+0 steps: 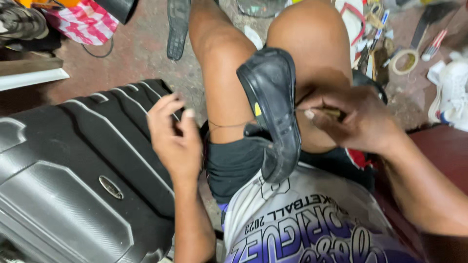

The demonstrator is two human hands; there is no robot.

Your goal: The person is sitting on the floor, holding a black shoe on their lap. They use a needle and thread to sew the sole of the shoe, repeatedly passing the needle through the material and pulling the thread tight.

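We brace a black leather shoe point(271, 109) sole-up between our knees, at centre. At its three o'clock our right hand point(358, 119) pinches a wooden-handled awl point(331, 113) against the sole's edge. At nine o'clock our left hand point(173, 134) draws a thin thread point(226, 125) taut in pinched fingertips. The stitching looks under way; how much of the edge remains we cannot tell. A grey hard-shell suitcase point(73, 180) lies beyond, at eight o'clock.
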